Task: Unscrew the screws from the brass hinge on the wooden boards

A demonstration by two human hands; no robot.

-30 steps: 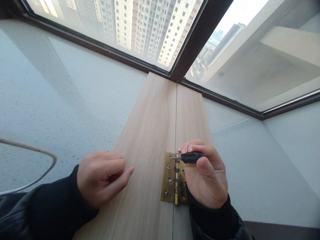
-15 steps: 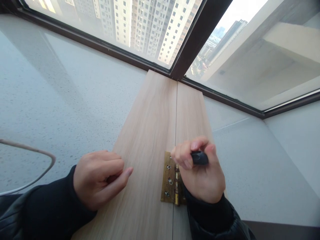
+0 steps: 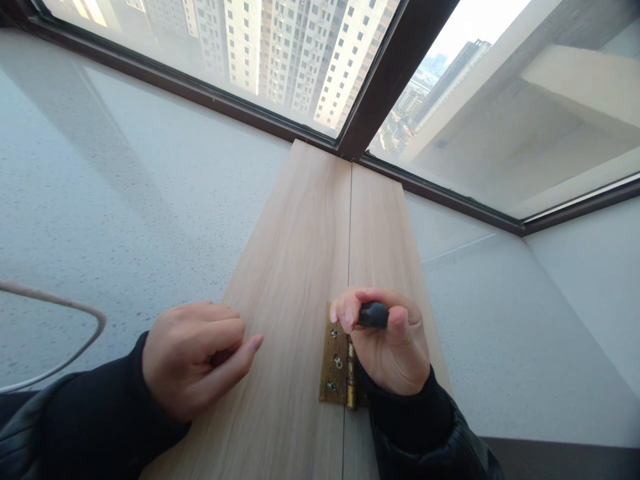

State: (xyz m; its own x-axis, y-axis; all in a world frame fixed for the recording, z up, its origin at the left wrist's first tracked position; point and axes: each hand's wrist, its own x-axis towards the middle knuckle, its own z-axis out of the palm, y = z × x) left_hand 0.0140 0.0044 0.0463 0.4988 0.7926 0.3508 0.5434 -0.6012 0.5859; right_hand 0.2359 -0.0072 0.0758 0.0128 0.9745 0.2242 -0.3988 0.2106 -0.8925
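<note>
My right hand (image 3: 393, 340) is wrapped around the black handle of a screwdriver (image 3: 373, 315), seen end-on; its shaft and tip are hidden behind the hand. Beneath that hand, a brass hinge (image 3: 327, 363) lies across the seam between two pale wood boards. Several cross-head screws show in its left leaf, while the right leaf is mostly covered by the hand and sleeve. My left hand (image 3: 193, 357) rests at the left edge of the wider wood board (image 3: 285, 287), fingers curled in and thumb pointing right, with nothing visible in it. The narrower board (image 3: 383, 233) runs along the right.
A speckled white ledge (image 3: 150, 220) surrounds the boards. Their far ends meet a dark window frame (image 3: 373, 87), with tall buildings beyond the glass. A pale cable (image 3: 75, 307) curves in at the left edge, near my left sleeve.
My right hand has shifted left over the hinge and turned a little, the screwdriver handle moving with it. My left hand keeps its pose; the view has shifted slightly.
</note>
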